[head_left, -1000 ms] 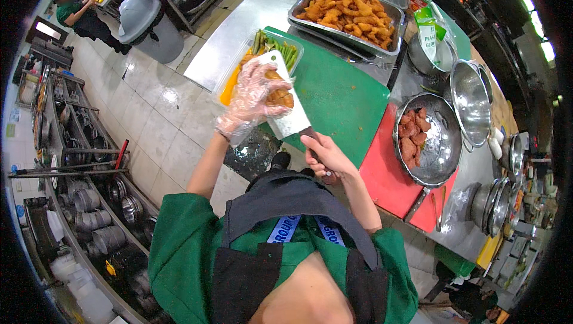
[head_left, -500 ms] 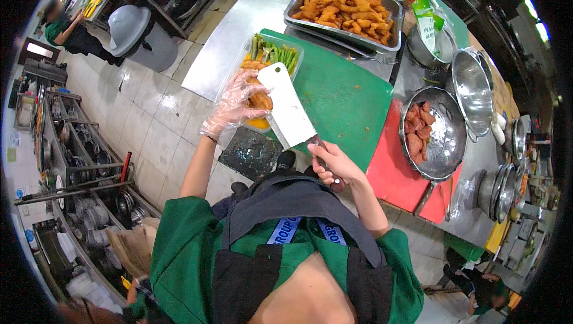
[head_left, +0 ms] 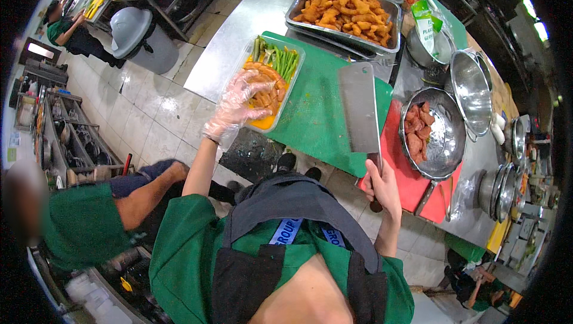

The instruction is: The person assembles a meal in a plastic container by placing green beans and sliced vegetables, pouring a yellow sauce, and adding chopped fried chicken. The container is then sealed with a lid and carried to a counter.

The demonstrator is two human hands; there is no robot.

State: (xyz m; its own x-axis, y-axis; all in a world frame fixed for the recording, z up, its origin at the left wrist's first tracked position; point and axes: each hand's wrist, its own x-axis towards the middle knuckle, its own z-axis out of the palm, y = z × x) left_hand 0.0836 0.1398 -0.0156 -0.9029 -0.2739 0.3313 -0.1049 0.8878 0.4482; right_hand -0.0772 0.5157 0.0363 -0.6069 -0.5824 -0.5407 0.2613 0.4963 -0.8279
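The left hand (head_left: 237, 104), covered in a thin clear glove, lay with its fingers spread and slightly curled over the near end of a clear plastic tray (head_left: 267, 85), pressing down on the orange sausage pieces (head_left: 266, 83) inside it without closing around any of them. Green beans (head_left: 279, 60) filled the far end of the same tray. The tray sat on the left part of a green cutting board (head_left: 322, 115), its near corner reaching over the board's edge toward the person. The right hand (head_left: 382, 188), bare, was closed tight around the handle of a cleaver (head_left: 360, 108), whose broad flat blade pointed away from the body and hung over the right side of the green board, well apart from the tray. Just right of the cleaver a metal bowl (head_left: 449, 145) holding reddish meat pieces (head_left: 416, 130) rested on a red cutting board (head_left: 412, 186). Beyond the green board stood a metal pan of fried food (head_left: 346, 8) on the steel counter (head_left: 239, 37). To the lower left another person in a green shirt (head_left: 83, 228) bent low near the floor, one bare forearm stretched toward the tiles.
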